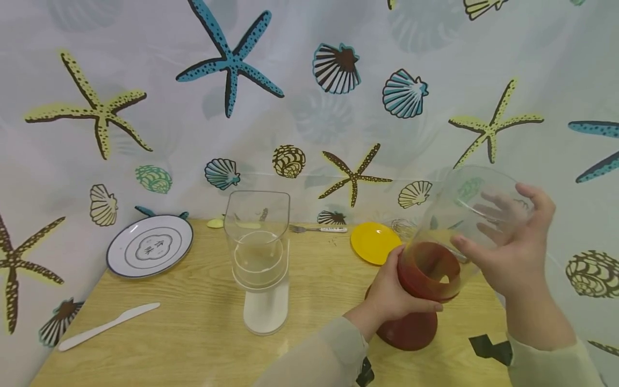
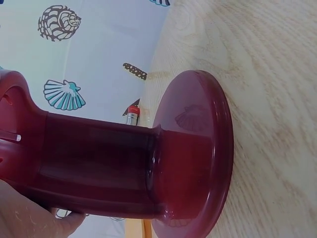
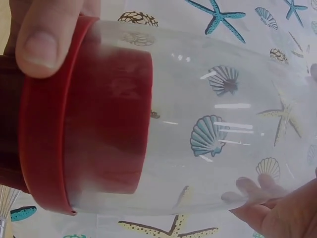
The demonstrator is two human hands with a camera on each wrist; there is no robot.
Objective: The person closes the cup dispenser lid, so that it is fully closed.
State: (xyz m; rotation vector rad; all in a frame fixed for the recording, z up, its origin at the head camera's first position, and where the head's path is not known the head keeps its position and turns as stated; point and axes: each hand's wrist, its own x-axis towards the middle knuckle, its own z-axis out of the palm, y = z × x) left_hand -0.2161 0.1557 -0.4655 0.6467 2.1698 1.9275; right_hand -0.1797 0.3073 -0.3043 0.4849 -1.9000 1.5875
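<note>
On the right of the table, a red stand (image 1: pixel 408 329) carries a tall clear cup (image 1: pixel 447 217), whose lower end sits in the stand's red collar. Both lean to the right in the head view. My left hand (image 1: pixel 387 293) grips the stand around its collar, the thumb (image 3: pixel 42 49) lying on the red rim in the right wrist view. Fingers spread, my right hand (image 1: pixel 522 250) holds the cup near its upper end. In the left wrist view, the stand's round base (image 2: pixel 193 148) is close to the tabletop; whether it touches, I cannot tell.
A white stand (image 1: pixel 266 312) with another clear cup (image 1: pixel 256 215) stands left of centre. A blue-rimmed plate (image 1: pixel 118 252) and white knife (image 1: pixel 111 326) lie farther left. Along the back are a fork (image 1: pixel 319 230), a yellow plate (image 1: pixel 372 242) and a wire whisk (image 1: pixel 405 228), before a patterned curtain (image 1: pixel 309 123).
</note>
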